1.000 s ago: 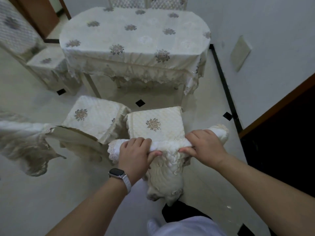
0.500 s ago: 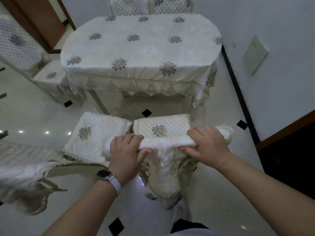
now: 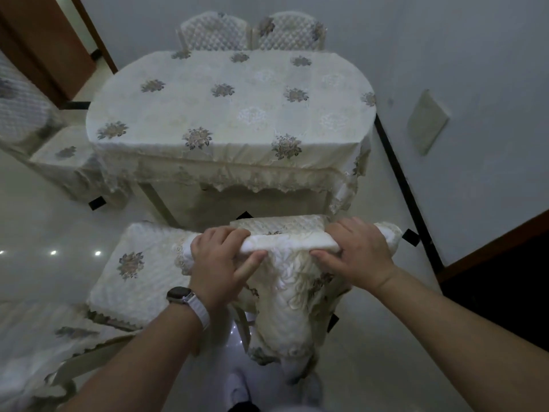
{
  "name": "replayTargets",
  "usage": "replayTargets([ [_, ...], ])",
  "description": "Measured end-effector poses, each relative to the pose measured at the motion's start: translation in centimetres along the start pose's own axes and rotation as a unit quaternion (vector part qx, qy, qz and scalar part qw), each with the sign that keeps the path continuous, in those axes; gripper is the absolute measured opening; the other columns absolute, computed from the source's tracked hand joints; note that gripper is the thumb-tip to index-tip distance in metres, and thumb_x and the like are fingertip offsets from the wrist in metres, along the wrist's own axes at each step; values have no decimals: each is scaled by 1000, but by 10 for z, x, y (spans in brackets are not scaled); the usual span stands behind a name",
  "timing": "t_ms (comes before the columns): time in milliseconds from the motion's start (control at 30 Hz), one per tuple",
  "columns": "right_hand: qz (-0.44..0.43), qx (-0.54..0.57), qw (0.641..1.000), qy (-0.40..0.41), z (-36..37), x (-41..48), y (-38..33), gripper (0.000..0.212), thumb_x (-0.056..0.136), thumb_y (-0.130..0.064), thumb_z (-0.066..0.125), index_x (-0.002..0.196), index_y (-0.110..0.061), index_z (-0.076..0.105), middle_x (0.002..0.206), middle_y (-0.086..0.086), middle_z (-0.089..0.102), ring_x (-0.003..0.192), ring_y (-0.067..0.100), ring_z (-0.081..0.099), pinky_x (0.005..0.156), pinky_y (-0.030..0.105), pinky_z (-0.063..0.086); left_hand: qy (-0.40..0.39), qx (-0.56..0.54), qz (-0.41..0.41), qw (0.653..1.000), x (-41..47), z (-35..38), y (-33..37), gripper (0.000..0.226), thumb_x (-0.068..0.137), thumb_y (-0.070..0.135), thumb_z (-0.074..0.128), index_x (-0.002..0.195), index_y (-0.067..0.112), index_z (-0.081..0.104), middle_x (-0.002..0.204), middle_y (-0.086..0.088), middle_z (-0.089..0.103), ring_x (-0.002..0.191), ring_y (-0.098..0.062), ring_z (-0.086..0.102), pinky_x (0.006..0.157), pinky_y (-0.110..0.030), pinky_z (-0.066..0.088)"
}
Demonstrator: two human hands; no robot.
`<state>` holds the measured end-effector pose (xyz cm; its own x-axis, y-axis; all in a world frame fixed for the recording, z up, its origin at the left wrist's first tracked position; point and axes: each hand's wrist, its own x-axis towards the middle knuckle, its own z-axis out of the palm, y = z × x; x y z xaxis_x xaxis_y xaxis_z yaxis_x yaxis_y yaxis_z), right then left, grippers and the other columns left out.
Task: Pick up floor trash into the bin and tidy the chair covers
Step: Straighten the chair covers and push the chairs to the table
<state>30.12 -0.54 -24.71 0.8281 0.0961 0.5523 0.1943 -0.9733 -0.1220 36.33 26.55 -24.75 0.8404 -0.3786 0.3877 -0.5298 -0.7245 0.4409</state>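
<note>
Two hands: the left hand [image 3: 219,263] and right hand [image 3: 359,254] each grip the bunched top of one cover [image 3: 285,310], draped over a chair back near the surface [image 3: 231,108]. Two chairs [image 3: 214,32] stand beyond the surface, and one seat [image 3: 139,263] lies just left of the cover.

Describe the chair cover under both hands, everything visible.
The cream quilted fabric chair cover drapes over the back of the nearest chair, its top rolled into a padded ridge. The left hand and right hand grip that ridge near either end, fingers over the far side, thumbs on the near side. Below, it hangs bunched and wrinkled, with lace trim and floral embroidery partly showing.
</note>
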Motion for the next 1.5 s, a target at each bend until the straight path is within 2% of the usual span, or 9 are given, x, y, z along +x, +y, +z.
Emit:
replayTargets([
  [167,37,-17,999,-11,14,18,-29,62,92,-70,31,80,-16,61,73,0,55,64,23,51,59,26,29,-26,-25,22,999,27,-11,-40,49,82,64,50,95,22,70,95,5,62,92,-22,57,87,-46,41],
  [300,55,-43,998,3,26,28,-51,70,92,-72,26,77,-15,62,69,1,55,59,23,51,52,27,34,-22,-39,36,998,38,-16,-66,46,80,63,52,93,23,70,92,6,61,90,-22,56,86,-41,36],
  [533,73,-45,996,15,41,37,-53,71,89,-75,31,72,-14,62,67,2,53,57,24,50,48,29,37,-50,-68,50,995,47,-23,-79,48,83,65,50,101,25,69,98,9,60,96,-14,51,90,-35,27],
  [700,48,-30,998,38,50,45,-36,64,88,-71,40,66,-13,56,65,3,50,56,24,47,47,31,33,-62,-75,54,994,52,-15,-80,45,85,62,49,107,28,68,102,10,59,100,-12,48,91,-32,24],
  [800,40,-26,998,40,51,55,-19,64,88,-71,41,66,-13,56,66,3,50,57,24,47,47,32,36,-75,-78,53,993,61,-8,-74,42,85,59,49,109,31,66,103,12,57,101,-12,47,92,-36,27],
  [933,28,-30,998,40,54,65,4,66,88,-72,39,66,-12,57,65,4,50,57,24,46,48,33,36,-47,-74,53,995,75,4,-66,39,85,57,50,105,29,67,99,13,57,98,-11,48,89,-36,28],
  [1133,31,-21,998,43,63,79,25,61,86,-70,43,65,-14,56,64,3,48,56,23,45,48,33,34,-28,-69,55,996,102,18,-65,36,82,54,53,102,26,68,98,11,58,95,-16,51,87,-47,37],
  [1333,22,-43,997,59,73,98,46,55,85,-67,46,67,-15,58,64,2,48,55,23,45,52,29,24,-32,-66,55,996,134,30,-67,38,84,54,53,102,24,68,99,15,53,96,-13,49,87,-51,40],
  [1500,8,-11,998,54,76,110,76,60,88,-67,42,67,-14,59,65,3,51,57,24,48,49,32,33,-15,-53,40,998,144,45,-51,41,85,55,51,101,22,69,98,7,60,95,-18,52,87,-49,39],
])
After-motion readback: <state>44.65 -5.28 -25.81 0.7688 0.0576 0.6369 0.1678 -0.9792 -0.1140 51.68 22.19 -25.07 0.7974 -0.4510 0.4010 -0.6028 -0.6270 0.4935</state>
